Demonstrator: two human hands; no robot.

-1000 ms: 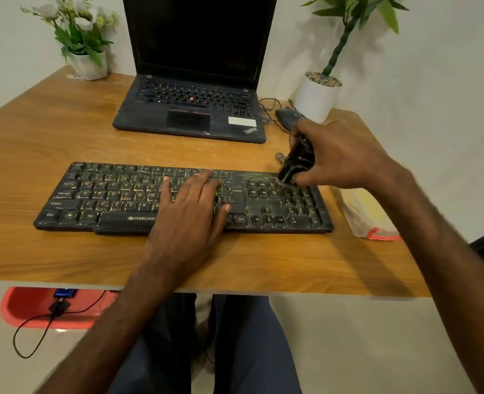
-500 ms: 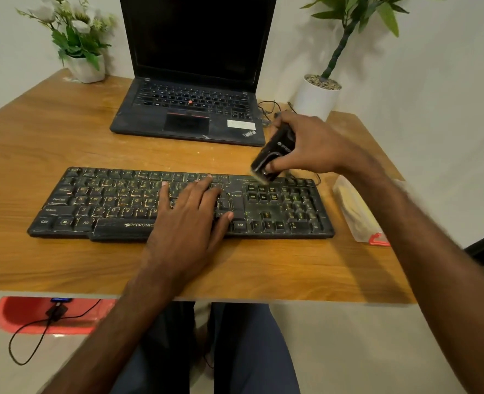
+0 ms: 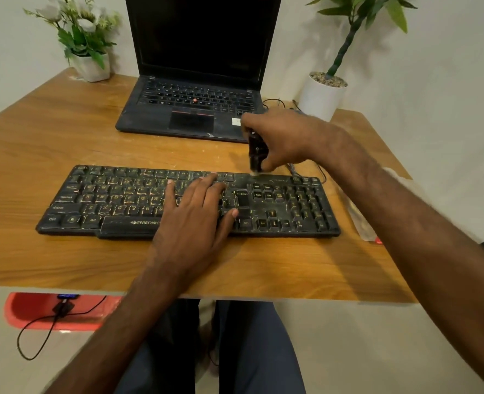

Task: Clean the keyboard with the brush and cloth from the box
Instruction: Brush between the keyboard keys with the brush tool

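- Sweeping up from the keys right of Enter over the last second, the brush [image 3: 256, 150] has reached the keyboard's [image 3: 292, 207] far edge, where its pale bristles now touch the rim.
- Nearly upright, its dark handle sits in the right hand [image 3: 286, 140], whose grip is clamped round it.
- As before, the left hand [image 3: 195, 220] lies on the keyboard's middle keys, grip apart and fingers flat, steadying it.
- I judge brushing is under way on the right section, with the cloth step not yet begun.
- Black and worn, the keyboard shows pale dust between its keys. It lies on the surface [image 3: 64, 143], with the laptop [image 3: 189, 118] just beyond.
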